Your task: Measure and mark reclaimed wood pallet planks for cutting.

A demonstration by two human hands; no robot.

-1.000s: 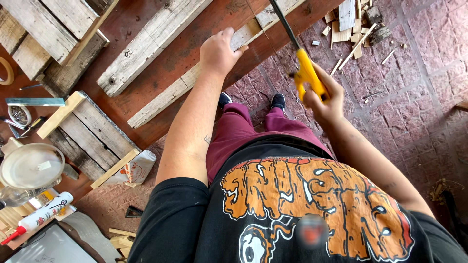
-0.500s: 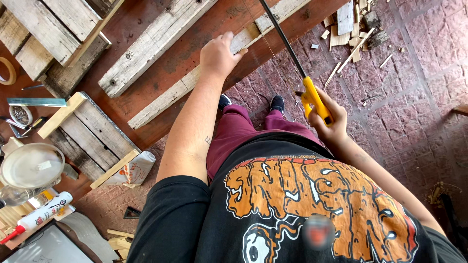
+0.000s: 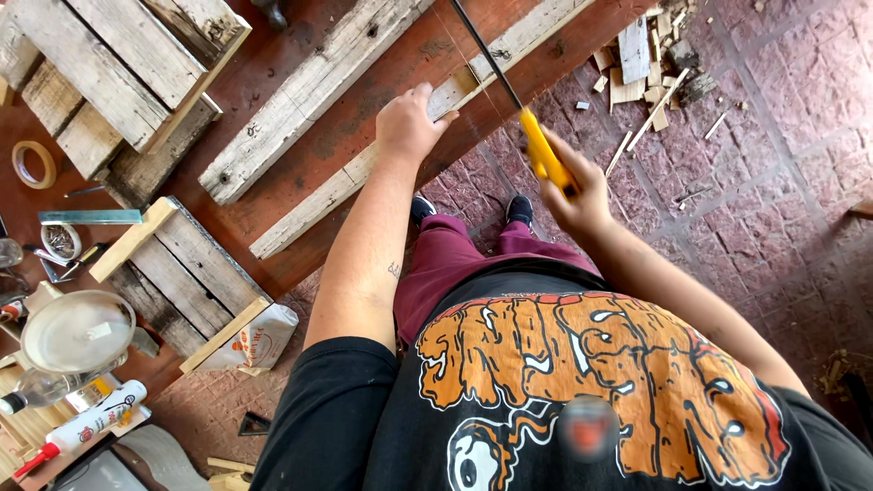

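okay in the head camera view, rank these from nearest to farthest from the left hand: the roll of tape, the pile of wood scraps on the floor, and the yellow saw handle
From the left hand:
1. Yellow saw handle, just to its right, gripped by the right hand.
2. Pile of wood scraps, farther right on the brick floor.
3. Roll of tape, far left on the table.

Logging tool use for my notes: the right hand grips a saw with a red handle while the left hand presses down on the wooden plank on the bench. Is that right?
Not quite. In the head view the saw has a yellow handle, not red. The rest stands: the right hand grips it, and the left hand presses down on the wooden plank on the bench.
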